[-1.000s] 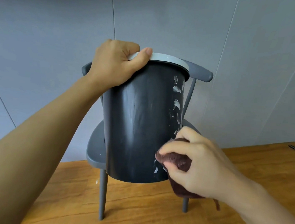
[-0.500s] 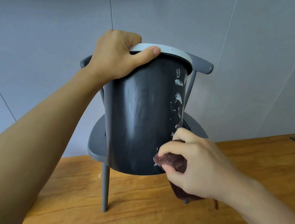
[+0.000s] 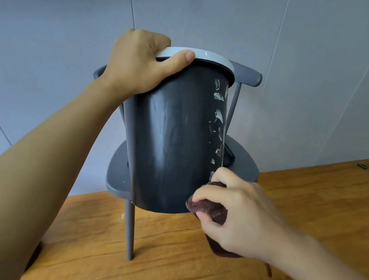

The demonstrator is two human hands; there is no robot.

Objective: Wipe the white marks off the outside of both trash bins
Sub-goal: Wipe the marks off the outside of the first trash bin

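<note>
Head view: no readable writing shows on anything. The dark grey trash bin (image 3: 174,139) fills the frame's centre, tilted, with a pale rim (image 3: 210,56). The left hand (image 3: 138,65) grips that rim, thumb curled over the outside. White marks (image 3: 217,116) run down the bin's right edge. At lower right the right hand (image 3: 235,212) clamps its fingers (image 3: 203,195) on a brown cloth (image 3: 212,210) pressed against the bin's lower wall. The bin hides most of a grey chair (image 3: 248,75) behind. The wooden floor (image 3: 169,260) spreads below. A small dark object (image 3: 362,166) at right is too small to identify.

A grey chair (image 3: 241,166) stands on the wooden floor (image 3: 169,260) before a grey wall (image 3: 55,30).
</note>
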